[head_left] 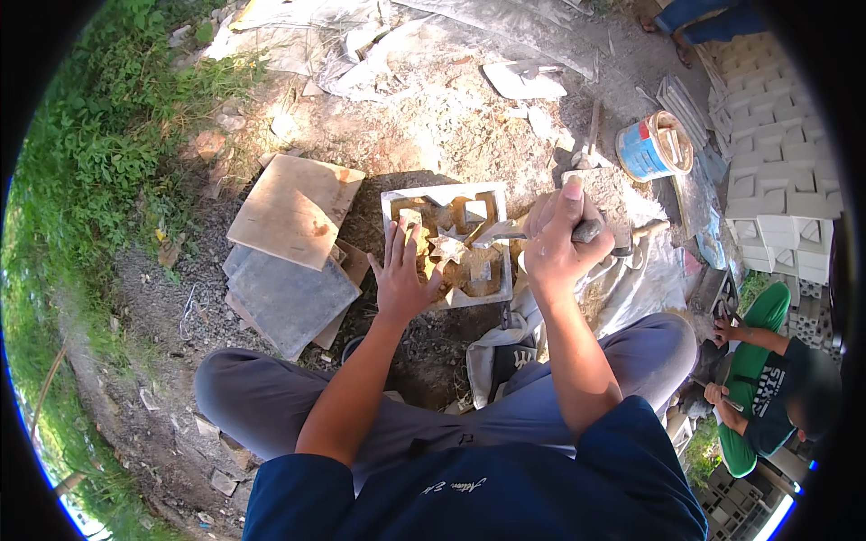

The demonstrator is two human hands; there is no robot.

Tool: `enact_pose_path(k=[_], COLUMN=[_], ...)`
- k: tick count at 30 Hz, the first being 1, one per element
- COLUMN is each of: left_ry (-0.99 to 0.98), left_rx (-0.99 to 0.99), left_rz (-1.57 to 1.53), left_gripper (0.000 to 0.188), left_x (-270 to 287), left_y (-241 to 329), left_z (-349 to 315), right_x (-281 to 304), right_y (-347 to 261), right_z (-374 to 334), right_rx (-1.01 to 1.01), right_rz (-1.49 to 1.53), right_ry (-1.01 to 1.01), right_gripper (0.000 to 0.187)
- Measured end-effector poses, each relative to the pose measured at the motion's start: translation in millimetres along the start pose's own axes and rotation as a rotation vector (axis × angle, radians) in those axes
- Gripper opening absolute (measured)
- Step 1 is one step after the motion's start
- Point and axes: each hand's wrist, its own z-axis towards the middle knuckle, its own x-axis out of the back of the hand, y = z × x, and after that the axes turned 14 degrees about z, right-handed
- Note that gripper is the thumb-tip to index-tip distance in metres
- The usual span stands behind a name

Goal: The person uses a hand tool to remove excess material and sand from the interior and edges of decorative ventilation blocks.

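Observation:
A square grey mould (448,243) with a star-shaped centre lies on the dirt in front of my knees. My left hand (400,269) rests flat on its left side, fingers spread. My right hand (557,242) is closed around the handle of a trowel (505,231). The trowel's metal blade reaches left over the mould's right part, close to the star.
Flat square boards and slabs (293,248) are stacked left of the mould. A blue and orange bucket (653,146) stands at the back right. Rows of pale cast blocks (776,171) fill the right side. Another person in green (767,379) crouches at the right. Grass (90,153) borders the left.

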Motion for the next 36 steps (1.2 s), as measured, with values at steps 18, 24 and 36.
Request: enact_pose_path(k=[18, 24, 36], left_ry=[-0.007, -0.028, -0.029], left_rx=[0.0, 0.012, 0.025], left_rz=[0.001, 0.058, 0.046], left_gripper=[0.081, 0.082, 0.081], left_x=[-2.8, 2.0, 1.9], left_y=[-3.2, -1.7, -1.1], left_z=[-4.0, -0.1, -0.2], right_x=[-0.6, 16.3, 33.4], right_y=[20.4, -37.3, -38.5], right_z=[7.5, 27.0, 17.4], right_rx=[-0.151, 0.006, -0.197], right_rz=[0.212, 0.52, 0.301], right_ry=[-0.054, -0.28, -0.295], right_gripper=[0.049, 0.058, 0.057])
